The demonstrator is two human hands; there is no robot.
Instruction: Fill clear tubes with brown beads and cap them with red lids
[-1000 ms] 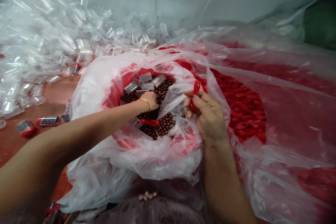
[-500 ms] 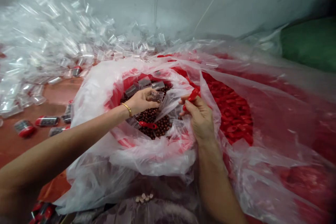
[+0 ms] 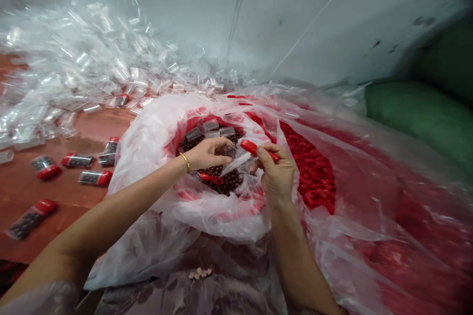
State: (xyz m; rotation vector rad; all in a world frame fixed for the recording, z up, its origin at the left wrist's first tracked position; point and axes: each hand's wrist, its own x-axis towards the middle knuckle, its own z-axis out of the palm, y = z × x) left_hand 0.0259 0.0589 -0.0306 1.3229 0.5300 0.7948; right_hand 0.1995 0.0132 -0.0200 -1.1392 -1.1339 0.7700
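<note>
Tubes (image 3: 81, 66), brown beads (image 3: 231, 179) and red caps (image 3: 315, 172), spread left to right before the person.

Leftmost, filled tubes (image 3: 95, 177) with red ends lie scattered on the orange-brown surface (image 3: 90, 130), near the heap of clear ones. From here I see the left hand (image 3: 209, 154) next, fingers curled around a clear tube (image 3: 229, 150) above the beads, which sit inside a ring of white plastic sheeting (image 3: 142, 145). A looped red cap (image 3: 211, 178) rests on those beads. Just right of the held tube, the right hand (image 3: 276, 172) pinches another red cap (image 3: 249, 146) between thumb and fingers. Farther right, the other caps lie piled.
</note>
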